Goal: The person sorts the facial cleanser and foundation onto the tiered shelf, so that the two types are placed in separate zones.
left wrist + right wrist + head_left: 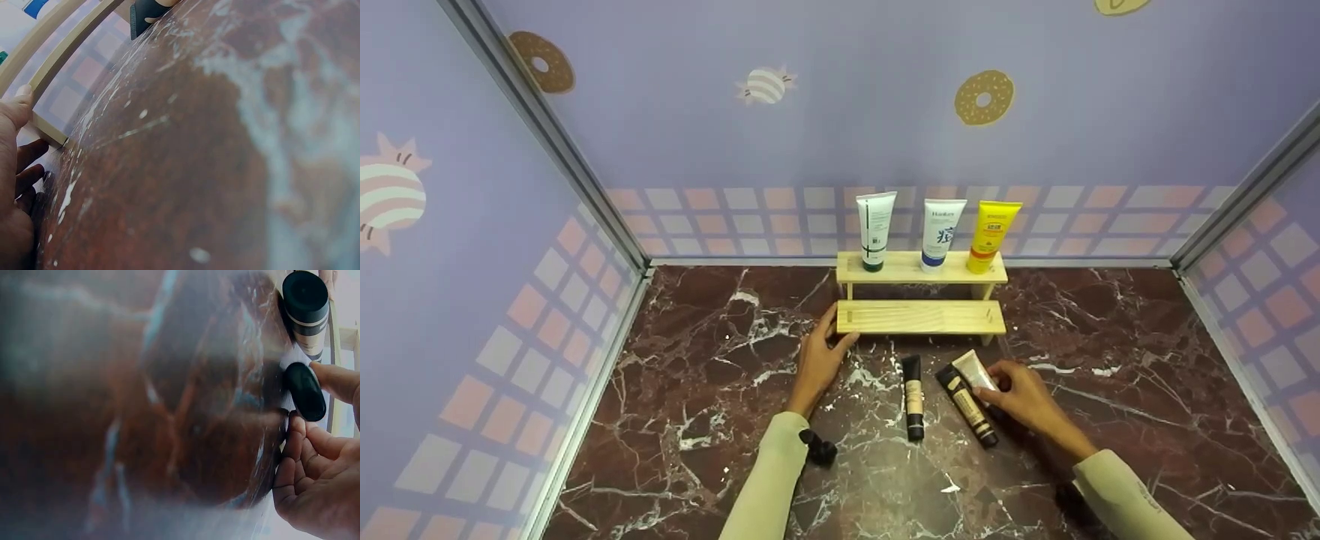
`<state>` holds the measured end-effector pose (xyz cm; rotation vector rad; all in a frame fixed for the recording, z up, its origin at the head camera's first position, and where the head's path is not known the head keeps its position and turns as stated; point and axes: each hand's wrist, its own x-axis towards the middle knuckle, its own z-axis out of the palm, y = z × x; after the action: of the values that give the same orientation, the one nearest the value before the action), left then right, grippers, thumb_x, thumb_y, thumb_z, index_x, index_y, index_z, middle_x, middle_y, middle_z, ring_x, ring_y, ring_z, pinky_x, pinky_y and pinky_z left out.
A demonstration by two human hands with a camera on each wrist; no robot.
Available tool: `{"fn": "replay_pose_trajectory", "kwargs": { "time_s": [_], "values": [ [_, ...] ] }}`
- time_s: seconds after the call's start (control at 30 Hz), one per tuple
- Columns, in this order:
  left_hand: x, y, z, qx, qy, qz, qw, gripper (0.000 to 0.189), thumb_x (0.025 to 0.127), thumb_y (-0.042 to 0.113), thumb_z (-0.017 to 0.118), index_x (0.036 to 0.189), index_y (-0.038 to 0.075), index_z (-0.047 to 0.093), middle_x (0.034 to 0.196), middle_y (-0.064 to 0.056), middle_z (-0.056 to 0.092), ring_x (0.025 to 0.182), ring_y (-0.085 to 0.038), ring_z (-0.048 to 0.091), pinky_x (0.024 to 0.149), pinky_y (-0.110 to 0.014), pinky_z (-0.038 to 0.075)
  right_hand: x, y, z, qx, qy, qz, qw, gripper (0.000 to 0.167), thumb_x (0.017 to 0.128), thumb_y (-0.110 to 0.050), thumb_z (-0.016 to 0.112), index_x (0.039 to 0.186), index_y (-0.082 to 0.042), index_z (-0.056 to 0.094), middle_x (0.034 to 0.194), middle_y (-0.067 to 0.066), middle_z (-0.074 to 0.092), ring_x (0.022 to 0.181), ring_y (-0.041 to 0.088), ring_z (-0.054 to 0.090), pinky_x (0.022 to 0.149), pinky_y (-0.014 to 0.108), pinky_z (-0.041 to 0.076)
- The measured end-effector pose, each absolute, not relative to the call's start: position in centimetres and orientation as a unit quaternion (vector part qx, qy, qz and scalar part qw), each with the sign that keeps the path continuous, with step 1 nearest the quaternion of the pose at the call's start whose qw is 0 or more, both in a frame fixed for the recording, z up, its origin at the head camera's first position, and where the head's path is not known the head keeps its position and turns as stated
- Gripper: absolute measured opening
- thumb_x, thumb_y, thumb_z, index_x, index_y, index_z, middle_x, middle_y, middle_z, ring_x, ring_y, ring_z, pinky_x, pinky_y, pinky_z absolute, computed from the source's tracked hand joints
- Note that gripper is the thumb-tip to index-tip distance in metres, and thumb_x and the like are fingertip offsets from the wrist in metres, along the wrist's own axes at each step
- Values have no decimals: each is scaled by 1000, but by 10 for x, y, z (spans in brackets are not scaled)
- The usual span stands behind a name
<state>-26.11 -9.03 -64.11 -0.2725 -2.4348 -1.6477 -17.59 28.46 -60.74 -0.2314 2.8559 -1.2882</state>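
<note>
A two-step wooden rack (921, 318) stands near the back wall. My left hand (819, 364) holds the left end of its lower step; in the left wrist view the thumb (21, 104) lies against the wooden edge and the fingers are beside the leg. With its thumb and fingers my right hand (1024, 397) pinches a pale squeeze tube (973, 369), whose dark oval cap (305, 391) shows in the right wrist view. Against it lies a black-and-beige tube (966, 405). Another black-and-beige tube (913, 397) lies to the left, in front of the rack.
On the upper step stand a white-and-green tube (876, 231), a white-and-blue tube (941, 234) and a yellow tube (992, 236), caps down. Patterned walls (855, 112) enclose the dark marbled tabletop (697, 420) at the back and both sides.
</note>
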Motion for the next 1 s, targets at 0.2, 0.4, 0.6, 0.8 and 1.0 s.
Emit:
{"fn": "replay_pose_trajectory", "kwargs": {
  "time_s": [0.2, 0.4, 0.6, 0.8, 1.0],
  "values": [
    [-261, -89, -640, -97, -817, -561, 91, 80, 104, 34, 81, 169, 4, 44, 148, -18, 66, 151, -32, 52, 125, -56, 40, -175, 288, -606, -60, 905, -422, 19, 28, 90, -14, 91, 103, 3, 73, 83, 6, 72, 74, 15, 62, 64, 25, 52],
    [-262, -89, -641, -103, -808, -573, 91, 81, 103, 32, 81, 168, 2, 43, 149, -17, 65, 152, -32, 49, 127, -55, 37, -174, 290, -604, -47, 894, -445, 29, 29, 89, -10, 90, 106, 4, 71, 87, 9, 73, 76, 18, 65, 65, 25, 54],
    [-262, -89, -643, -107, -809, -570, 94, 81, 103, 31, 81, 168, 1, 43, 149, -18, 65, 151, -32, 51, 125, -55, 39, -172, 294, -602, -34, 886, -462, 27, 28, 89, -7, 89, 107, 5, 71, 90, 9, 73, 80, 17, 66, 68, 24, 54],
    [-262, -90, -643, -107, -809, -569, 99, 81, 102, 29, 82, 168, 1, 44, 148, -18, 65, 151, -31, 52, 126, -54, 39, -172, 297, -597, -17, 869, -494, 16, 26, 89, -2, 87, 106, 7, 69, 93, 12, 74, 83, 16, 68, 71, 22, 56],
    [-263, -90, -644, -105, -810, -569, 98, 80, 103, 29, 81, 167, 1, 44, 149, -17, 66, 150, -33, 52, 125, -55, 39, -174, 299, -590, -3, 864, -503, 4, 26, 90, -2, 88, 106, 7, 68, 93, 11, 73, 81, 14, 65, 70, 21, 53]
  ]
}}
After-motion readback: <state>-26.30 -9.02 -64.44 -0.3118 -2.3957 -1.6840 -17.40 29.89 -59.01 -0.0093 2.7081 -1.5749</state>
